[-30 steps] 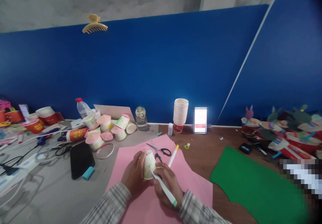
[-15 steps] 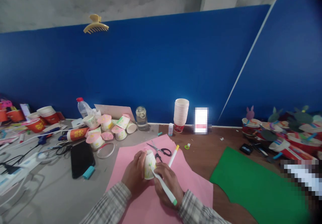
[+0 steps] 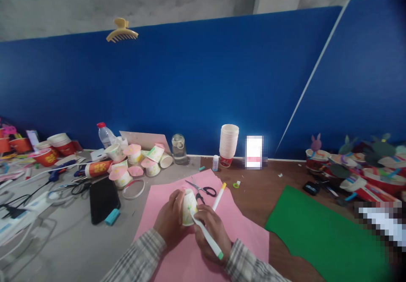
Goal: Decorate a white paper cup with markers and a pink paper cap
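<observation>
My left hand [image 3: 171, 216] is closed around the left side of a small white paper cup [image 3: 189, 208] with green and yellow marks on its wall. In my right hand [image 3: 214, 231] is a white marker pen [image 3: 207, 235] with a green end; its tip meets the cup's wall. Both hands are above pink paper [image 3: 244, 231]. Just behind the cup lie scissors [image 3: 203, 189] with dark handles, partly hidden by the cup and my right hand. A second white marker [image 3: 219, 197] with a yellow end rests beside them.
Several decorated cups [image 3: 152, 167] crowd the left, near a black phone [image 3: 104, 201] and a blue cap [image 3: 112, 217]. At the back stand a glass jar [image 3: 179, 150], a small glue bottle [image 3: 215, 163] and stacked cups [image 3: 229, 144]. Green paper [image 3: 323, 235] lies right.
</observation>
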Demonstrator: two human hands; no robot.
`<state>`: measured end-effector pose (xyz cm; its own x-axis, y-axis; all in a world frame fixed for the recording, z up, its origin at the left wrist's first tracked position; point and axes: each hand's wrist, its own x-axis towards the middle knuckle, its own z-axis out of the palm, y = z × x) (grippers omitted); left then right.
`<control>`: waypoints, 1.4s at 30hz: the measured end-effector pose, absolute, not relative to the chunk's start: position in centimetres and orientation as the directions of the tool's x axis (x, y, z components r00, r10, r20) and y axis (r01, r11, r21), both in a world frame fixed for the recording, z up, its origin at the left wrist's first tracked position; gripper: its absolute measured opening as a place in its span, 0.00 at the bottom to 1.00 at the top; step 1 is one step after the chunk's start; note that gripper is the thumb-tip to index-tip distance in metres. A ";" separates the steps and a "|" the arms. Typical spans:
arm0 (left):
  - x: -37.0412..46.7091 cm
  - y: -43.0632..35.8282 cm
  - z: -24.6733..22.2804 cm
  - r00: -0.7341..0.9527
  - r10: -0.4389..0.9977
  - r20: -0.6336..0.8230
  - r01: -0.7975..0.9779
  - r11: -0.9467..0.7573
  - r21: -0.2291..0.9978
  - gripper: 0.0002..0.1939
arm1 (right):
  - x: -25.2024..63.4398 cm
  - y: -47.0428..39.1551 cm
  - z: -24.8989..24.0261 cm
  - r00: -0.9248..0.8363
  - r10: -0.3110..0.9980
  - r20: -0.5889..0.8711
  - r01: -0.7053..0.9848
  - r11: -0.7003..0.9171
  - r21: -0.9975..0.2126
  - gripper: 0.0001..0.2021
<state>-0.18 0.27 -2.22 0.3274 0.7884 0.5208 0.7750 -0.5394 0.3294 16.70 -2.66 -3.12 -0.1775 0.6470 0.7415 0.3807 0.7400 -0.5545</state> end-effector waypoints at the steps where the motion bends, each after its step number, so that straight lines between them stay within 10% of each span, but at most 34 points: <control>1: -0.2 0.3 -2.2 0.327 0.788 0.523 0.776 -0.539 0.328 0.46 | 16.7 -2.7 -3.1 -0.180 0.647 0.741 0.380 0.740 -0.555 0.12; 42: 0.1 0.1 -1.4 0.229 0.843 0.487 0.742 -0.475 0.473 0.46 | 16.8 -3.0 -2.4 -0.215 0.643 0.735 0.342 0.754 -0.560 0.11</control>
<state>0.07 0.12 -1.40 0.2290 0.8428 0.4871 0.7422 -0.4749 0.4729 16.84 -3.04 -2.38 -0.2153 0.6432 0.7348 0.3424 0.7544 -0.5601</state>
